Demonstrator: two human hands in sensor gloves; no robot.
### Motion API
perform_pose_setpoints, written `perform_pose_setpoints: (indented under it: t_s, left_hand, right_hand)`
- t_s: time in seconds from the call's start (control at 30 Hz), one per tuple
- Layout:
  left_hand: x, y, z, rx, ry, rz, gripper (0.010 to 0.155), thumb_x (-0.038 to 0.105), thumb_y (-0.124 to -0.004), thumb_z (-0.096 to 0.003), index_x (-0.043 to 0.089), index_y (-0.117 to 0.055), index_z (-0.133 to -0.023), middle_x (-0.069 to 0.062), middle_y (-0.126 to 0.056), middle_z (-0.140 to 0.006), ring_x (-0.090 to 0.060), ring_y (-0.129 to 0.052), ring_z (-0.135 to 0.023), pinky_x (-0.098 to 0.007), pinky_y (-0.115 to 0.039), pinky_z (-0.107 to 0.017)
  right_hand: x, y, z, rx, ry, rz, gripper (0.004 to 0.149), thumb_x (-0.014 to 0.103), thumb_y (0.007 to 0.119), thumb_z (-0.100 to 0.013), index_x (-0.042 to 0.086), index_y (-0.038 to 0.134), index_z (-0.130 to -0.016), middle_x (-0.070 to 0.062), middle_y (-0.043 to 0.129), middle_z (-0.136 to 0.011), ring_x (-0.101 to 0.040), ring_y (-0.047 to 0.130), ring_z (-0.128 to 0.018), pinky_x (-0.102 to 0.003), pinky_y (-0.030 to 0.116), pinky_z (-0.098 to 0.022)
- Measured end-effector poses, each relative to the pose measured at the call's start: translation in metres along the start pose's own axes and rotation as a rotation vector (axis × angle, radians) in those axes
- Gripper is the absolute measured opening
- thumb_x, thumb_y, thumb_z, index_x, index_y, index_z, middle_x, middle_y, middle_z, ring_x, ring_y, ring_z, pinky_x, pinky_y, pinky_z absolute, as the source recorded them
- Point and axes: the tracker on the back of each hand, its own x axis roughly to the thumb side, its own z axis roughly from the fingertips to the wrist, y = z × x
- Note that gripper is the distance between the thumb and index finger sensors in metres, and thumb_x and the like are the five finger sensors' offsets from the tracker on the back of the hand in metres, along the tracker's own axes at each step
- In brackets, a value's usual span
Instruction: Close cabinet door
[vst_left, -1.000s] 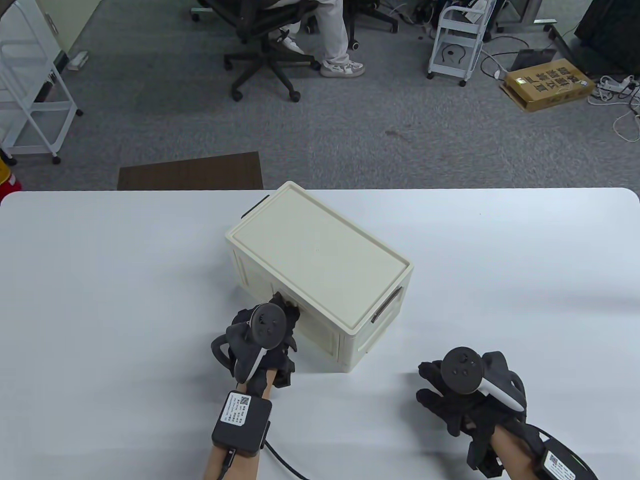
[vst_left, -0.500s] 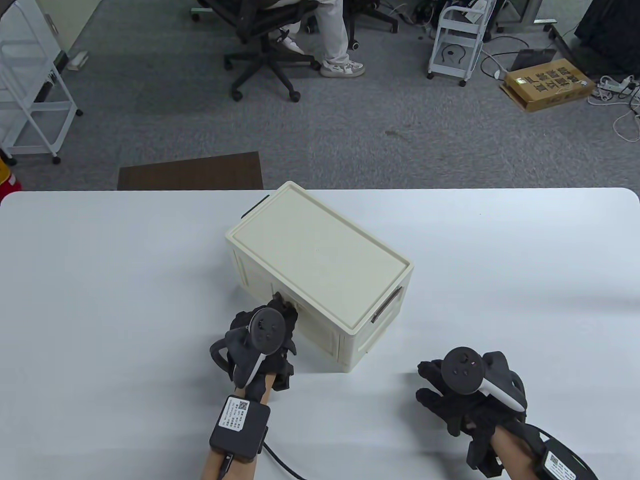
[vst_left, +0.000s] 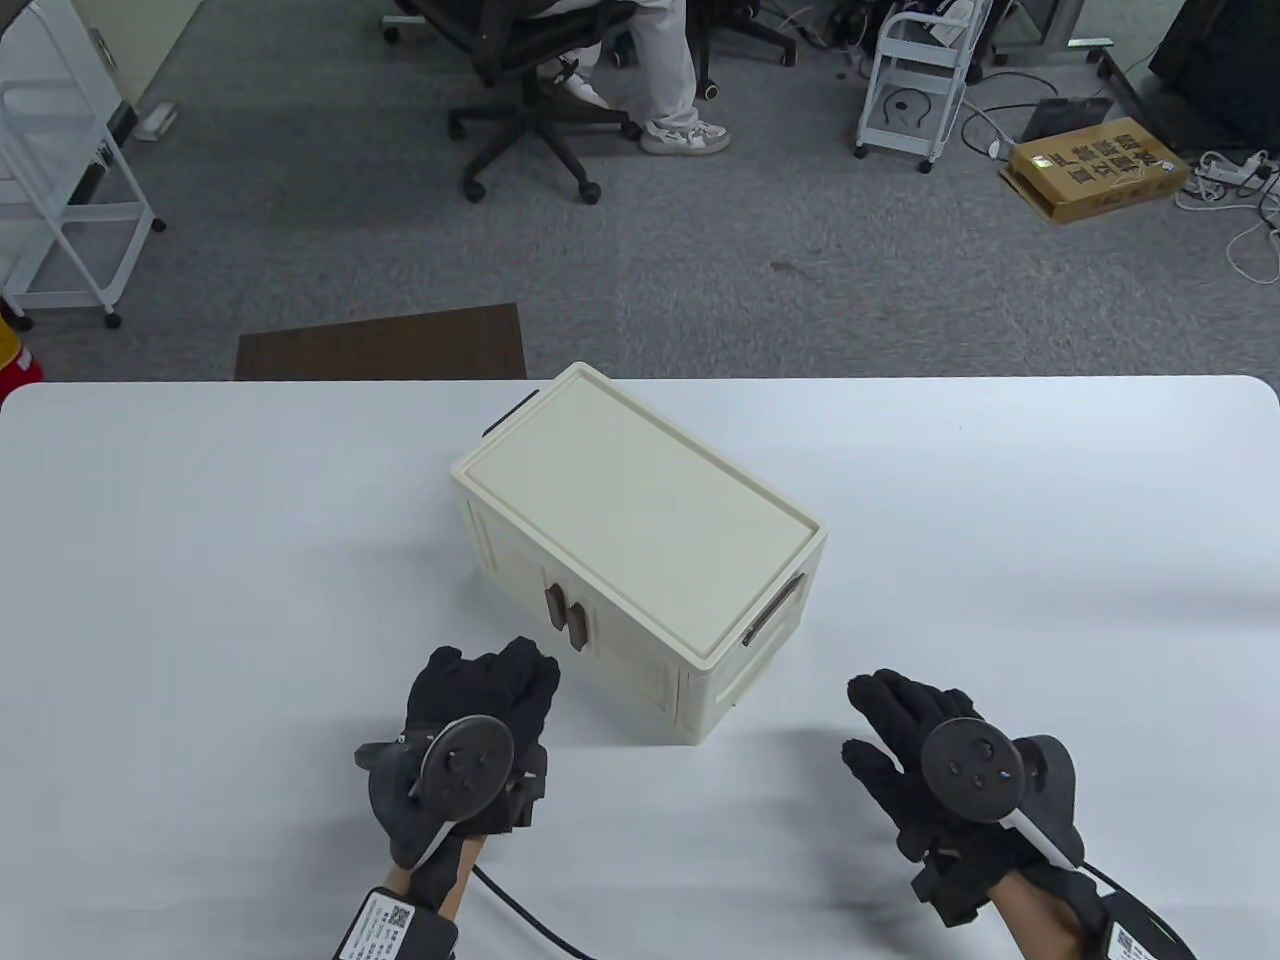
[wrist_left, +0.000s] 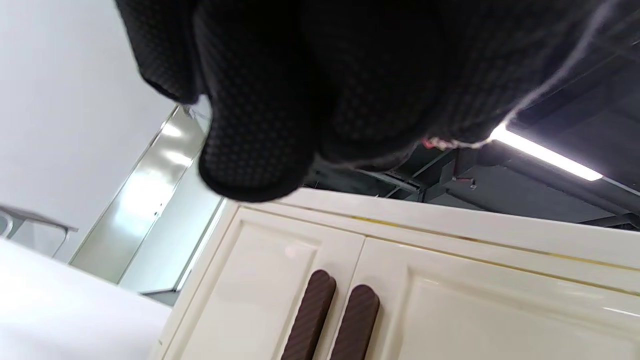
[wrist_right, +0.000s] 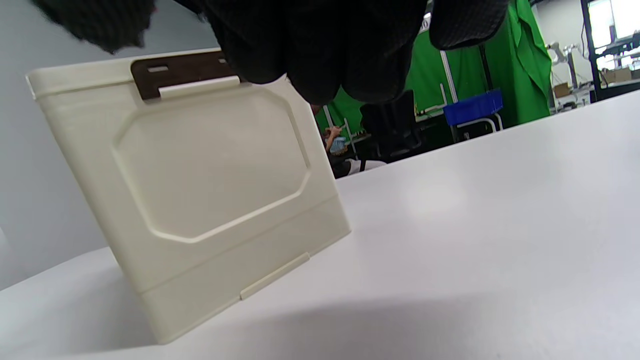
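Observation:
A cream cabinet (vst_left: 640, 520) stands on the white table (vst_left: 200, 560), turned at an angle. Its two front doors (vst_left: 610, 640) lie flush and closed, with two brown handles (vst_left: 563, 612) side by side; the left wrist view shows the doors (wrist_left: 430, 305) and handles (wrist_left: 332, 317) from close up. My left hand (vst_left: 480, 690) is off the cabinet, a little in front of the doors, fingers extended and holding nothing. My right hand (vst_left: 900, 730) hovers to the right of the cabinet, fingers spread and empty. The right wrist view shows the cabinet's side panel (wrist_right: 200, 185).
A brown side handle (vst_left: 772, 608) sticks out on the cabinet's right end. Beyond the table's far edge are grey carpet, an office chair (vst_left: 530, 90), white carts (vst_left: 915, 80) and a cardboard box (vst_left: 1100, 165).
My left hand has let go of the door handles and pulled back toward me, uncovering both handles. My right hand shifted slightly and spread its fingers.

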Motion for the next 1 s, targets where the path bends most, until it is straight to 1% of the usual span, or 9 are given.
perform_pose_setpoints:
  t_s: [0.17, 0.23, 0.33, 0.43, 0.5, 0.6, 0.73, 0.87, 1.0]
  left_hand:
    - [0.008, -0.004, 0.020, 0.012, -0.095, -0.024, 0.044, 0.049, -0.090, -0.0332, 0.017, -0.100, -0.062, 0.007, -0.103, -0.038, -0.016, -0.110, -0.037, -0.048, -0.080, -0.058]
    - [0.017, 0.001, 0.026, 0.034, -0.162, -0.020, 0.044, 0.049, -0.090, -0.0332, 0.017, -0.100, -0.062, 0.008, -0.103, -0.039, -0.016, -0.110, -0.038, -0.048, -0.080, -0.058]
    - [0.027, 0.005, 0.035, 0.057, -0.197, -0.031, 0.045, 0.050, -0.088, -0.0344, 0.018, -0.100, -0.063, 0.008, -0.104, -0.041, -0.016, -0.111, -0.039, -0.048, -0.079, -0.058]
    - [0.035, 0.006, 0.041, 0.050, -0.262, -0.025, 0.048, 0.052, -0.084, -0.0364, 0.019, -0.098, -0.068, 0.008, -0.104, -0.048, -0.018, -0.110, -0.046, -0.049, -0.078, -0.060]
    - [0.037, 0.003, 0.041, 0.019, -0.324, -0.006, 0.055, 0.054, -0.080, -0.0372, 0.019, -0.093, -0.077, 0.005, -0.102, -0.059, -0.021, -0.107, -0.056, -0.051, -0.074, -0.063]
    - [0.039, -0.001, 0.041, -0.071, -0.403, 0.022, 0.075, 0.062, -0.076, -0.0352, 0.020, -0.077, -0.096, -0.003, -0.088, -0.088, -0.030, -0.091, -0.085, -0.057, -0.062, -0.071]
    - [0.040, 0.002, 0.041, -0.133, -0.509, 0.029, 0.086, 0.068, -0.072, -0.0330, 0.026, -0.060, -0.107, -0.003, -0.065, -0.111, -0.036, -0.063, -0.108, -0.064, -0.041, -0.078]
    - [0.041, 0.001, 0.041, -0.254, -0.559, 0.041, 0.091, 0.072, -0.067, -0.0317, 0.030, -0.051, -0.111, -0.001, -0.051, -0.119, -0.037, -0.041, -0.117, -0.066, -0.026, -0.078]
    - [0.044, -0.007, 0.043, -0.314, -0.588, 0.016, 0.092, 0.073, -0.066, -0.0312, 0.030, -0.051, -0.111, 0.000, -0.049, -0.119, -0.037, -0.037, -0.117, -0.066, -0.023, -0.078]
  right_hand:
    - [0.017, -0.010, 0.015, -0.101, -0.089, -0.005, 0.074, 0.063, 0.066, -0.034, 0.030, 0.060, -0.100, 0.003, 0.065, -0.106, -0.027, 0.071, -0.098, -0.056, 0.053, -0.075]
    - [0.031, -0.012, 0.025, -0.131, -0.171, 0.004, 0.073, 0.063, 0.066, -0.034, 0.031, 0.060, -0.100, 0.003, 0.065, -0.106, -0.027, 0.071, -0.098, -0.056, 0.053, -0.075]
    - [0.044, -0.012, 0.035, -0.154, -0.230, 0.039, 0.073, 0.063, 0.066, -0.034, 0.031, 0.061, -0.099, 0.004, 0.065, -0.106, -0.026, 0.071, -0.098, -0.056, 0.053, -0.075]
    - [0.054, -0.011, 0.044, -0.173, -0.284, 0.072, 0.073, 0.063, 0.066, -0.034, 0.031, 0.060, -0.100, 0.004, 0.064, -0.107, -0.026, 0.070, -0.099, -0.056, 0.053, -0.075]
    - [0.060, -0.010, 0.049, -0.174, -0.313, 0.092, 0.074, 0.063, 0.066, -0.034, 0.031, 0.058, -0.101, 0.004, 0.062, -0.108, -0.026, 0.068, -0.100, -0.057, 0.051, -0.076]
    - [0.063, -0.009, 0.051, -0.177, -0.331, 0.123, 0.077, 0.063, 0.066, -0.033, 0.032, 0.054, -0.102, 0.005, 0.057, -0.110, -0.027, 0.063, -0.103, -0.057, 0.049, -0.077]
    - [0.059, -0.007, 0.046, -0.169, -0.317, 0.159, 0.080, 0.065, 0.065, -0.033, 0.033, 0.049, -0.104, 0.005, 0.049, -0.114, -0.028, 0.053, -0.107, -0.059, 0.044, -0.078]
    - [0.051, -0.003, 0.038, -0.120, -0.309, 0.176, 0.082, 0.067, 0.064, -0.032, 0.035, 0.046, -0.105, 0.007, 0.040, -0.116, -0.029, 0.042, -0.110, -0.061, 0.037, -0.078]
    - [0.046, 0.001, 0.033, -0.084, -0.302, 0.188, 0.084, 0.069, 0.063, -0.031, 0.036, 0.043, -0.106, 0.008, 0.036, -0.117, -0.029, 0.036, -0.112, -0.062, 0.033, -0.078]
